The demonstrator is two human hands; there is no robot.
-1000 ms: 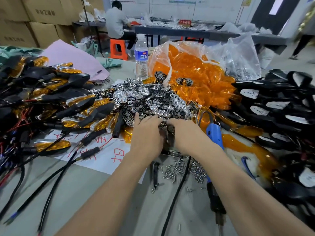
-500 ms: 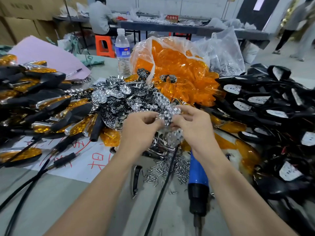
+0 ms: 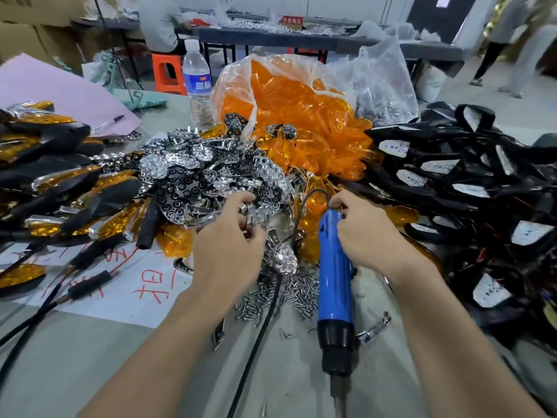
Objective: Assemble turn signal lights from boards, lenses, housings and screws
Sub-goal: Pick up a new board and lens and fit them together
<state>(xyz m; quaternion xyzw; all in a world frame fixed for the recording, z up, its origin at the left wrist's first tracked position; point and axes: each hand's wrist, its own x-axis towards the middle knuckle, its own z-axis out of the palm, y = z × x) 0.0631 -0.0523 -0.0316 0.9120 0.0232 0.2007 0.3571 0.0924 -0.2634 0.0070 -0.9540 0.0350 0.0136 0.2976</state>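
Observation:
My left hand (image 3: 229,239) pinches a chrome reflector board (image 3: 257,211) at the near edge of the heap of chrome boards (image 3: 193,173). My right hand (image 3: 364,236) curls its fingers round the top end of the blue electric screwdriver (image 3: 334,267), which lies pointing towards me. A pile of small screws (image 3: 292,297) lies between my forearms. Orange lenses (image 3: 301,116) spill from a clear bag behind the boards. Black housings (image 3: 452,179) with wires are stacked on the right.
Assembled amber-and-black lights (image 3: 60,191) with cables fill the left side over a white sheet with red writing (image 3: 135,285). A water bottle (image 3: 197,86), a pink sheet (image 3: 60,92) and a pen (image 3: 108,122) lie behind. A seated person (image 3: 159,22) works at a far table.
Both hands held one chrome board together. My right hand has let go and moved right onto the screwdriver's top; my left hand keeps the board.

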